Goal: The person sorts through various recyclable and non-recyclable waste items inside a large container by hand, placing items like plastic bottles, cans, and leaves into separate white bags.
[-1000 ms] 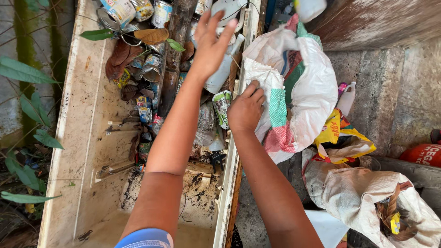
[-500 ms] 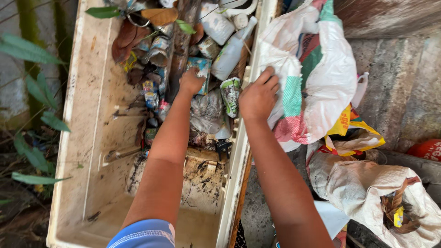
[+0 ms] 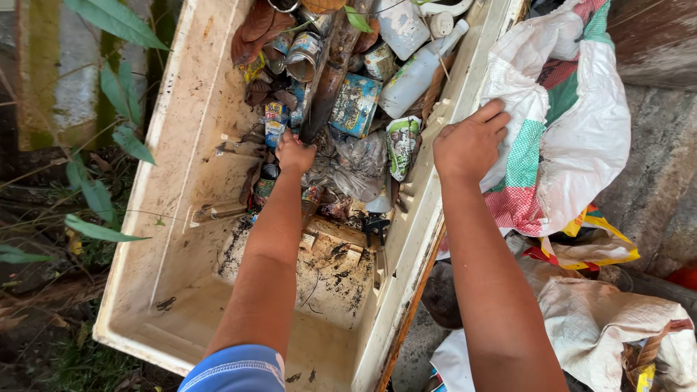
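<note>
In the dirty cream plastic tub (image 3: 189, 145), our left hand (image 3: 294, 154) closes its fingers on a crumpled wrapper among cans piled toward twelve o'clock; at three o'clock, our right hand (image 3: 468, 144) grips the white woven sack (image 3: 581, 138) open, most litter still unsorted.

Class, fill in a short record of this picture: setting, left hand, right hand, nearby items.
Setting: dirty white container lying open, littered with rubbish
Left hand: closed among crushed cans and wrappers; what it grips cannot be told
Right hand: grips the edge of a white woven sack
Nearby items: white plastic bottle, crumpled clear plastic bag, green leaves
</note>
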